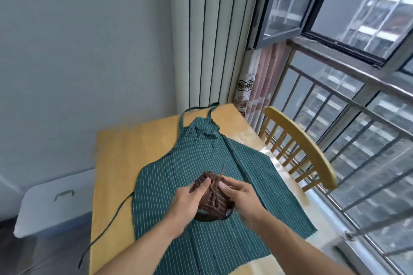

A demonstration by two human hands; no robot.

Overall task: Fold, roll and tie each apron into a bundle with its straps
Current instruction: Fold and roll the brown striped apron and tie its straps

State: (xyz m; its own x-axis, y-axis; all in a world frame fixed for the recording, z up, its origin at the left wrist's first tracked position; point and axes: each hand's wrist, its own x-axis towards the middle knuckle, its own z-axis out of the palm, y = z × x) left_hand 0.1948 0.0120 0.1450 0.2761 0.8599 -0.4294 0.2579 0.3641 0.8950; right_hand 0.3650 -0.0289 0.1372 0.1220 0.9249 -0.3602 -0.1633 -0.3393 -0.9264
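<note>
Both hands' fingers (pixel 206 183) on brown rolled apron (pixel 212 198); green striped apron (pixel 201 158) flat beneath

Both bare forearms are reaching forward from the bottom edge, converging at centre. Left hand (pixel 188 198) is sitting palm-down, fingers curled, gripping the left side of a brown striped rolled fabric bundle (pixel 212 198). Right hand (pixel 238 194) is clamping the bundle's right side, thumb pressing on top, fingers wrapping under. Wrists are angling inward.

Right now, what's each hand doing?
Left hand: closed on the brown bundle, gripping its left side.
Right hand: closed on the same bundle, fingers at its straps.
</note>
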